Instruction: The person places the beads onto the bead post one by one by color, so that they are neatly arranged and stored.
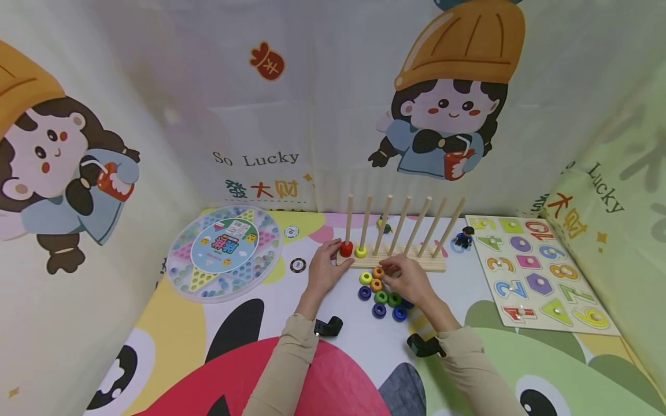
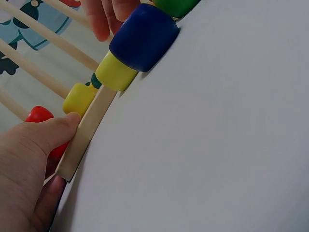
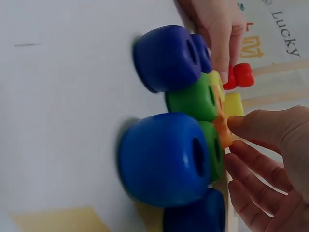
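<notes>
A wooden peg stand [image 1: 390, 263] carries red beads [image 1: 346, 249] on its leftmost peg and a yellow bead [image 1: 361, 252] on the second. My left hand [image 1: 326, 268] grips the stand's left end; the left wrist view shows its thumb along the base beside the red beads. In front of the stand lie loose beads, among them an orange bead [image 1: 377, 273], a yellow bead [image 1: 366, 278], green beads [image 3: 190, 102] and blue beads [image 3: 161, 159]. My right hand [image 1: 408, 280] has its thumb and fingertips parted at that orange bead; contact is unclear.
Left of the stand lies a round marble game board [image 1: 224, 254], with two chips [image 1: 298, 265] beside it. At the right are a toy figure [image 1: 464, 237] and a number-and-shape puzzle board [image 1: 541, 274]. A small green toy [image 1: 384, 224] sits behind the pegs. Printed cloth walls [image 1: 333, 104] enclose the table.
</notes>
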`<state>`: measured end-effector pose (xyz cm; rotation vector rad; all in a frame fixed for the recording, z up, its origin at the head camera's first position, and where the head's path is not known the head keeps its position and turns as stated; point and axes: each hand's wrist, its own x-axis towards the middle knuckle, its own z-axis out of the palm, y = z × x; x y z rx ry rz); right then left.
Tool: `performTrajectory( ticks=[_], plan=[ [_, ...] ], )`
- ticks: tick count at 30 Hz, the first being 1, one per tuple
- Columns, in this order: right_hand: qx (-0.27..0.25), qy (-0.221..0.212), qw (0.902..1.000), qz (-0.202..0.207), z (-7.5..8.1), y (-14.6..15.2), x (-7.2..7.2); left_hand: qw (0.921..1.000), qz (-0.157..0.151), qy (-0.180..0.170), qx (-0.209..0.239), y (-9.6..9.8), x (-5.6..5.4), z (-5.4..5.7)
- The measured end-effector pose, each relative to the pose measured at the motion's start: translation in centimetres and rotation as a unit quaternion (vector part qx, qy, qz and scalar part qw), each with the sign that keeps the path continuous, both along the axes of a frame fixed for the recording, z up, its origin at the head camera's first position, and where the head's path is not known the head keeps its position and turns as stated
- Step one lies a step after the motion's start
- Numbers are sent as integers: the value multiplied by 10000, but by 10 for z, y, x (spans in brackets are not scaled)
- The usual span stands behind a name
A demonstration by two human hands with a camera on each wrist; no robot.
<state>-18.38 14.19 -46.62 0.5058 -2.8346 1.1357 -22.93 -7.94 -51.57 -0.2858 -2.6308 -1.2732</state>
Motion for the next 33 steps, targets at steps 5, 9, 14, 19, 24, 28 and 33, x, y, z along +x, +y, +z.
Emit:
performTrajectory(
  ticks=[5, 9, 14, 19, 24, 28, 33],
  plan=[
    [189, -136, 9997, -6, -2, -2, -1, 10000, 0, 33, -8, 0, 0, 1],
    [359, -172, 9991, 113, -2, -3, -1, 10000, 6, 69, 4, 0, 1, 1],
    [468, -241, 9984, 197, -4, -3, -2, 10000, -1, 88, 17, 0, 0, 0],
    [468, -186, 9985, 191, -6, -3, -2, 10000, -13, 50, 59, 0, 0, -1],
    [355, -139, 9992, 143, -3, -2, -1, 10000, -3, 87, -16, 0, -1, -2],
    [236, -143, 9995, 142, 2, -3, -1, 9999, -6, 114, -60, 0, -2, -2],
    [116, -166, 9998, 91, 8, -4, -2, 9999, -16, 88, -49, 0, -1, -2]
  ],
)
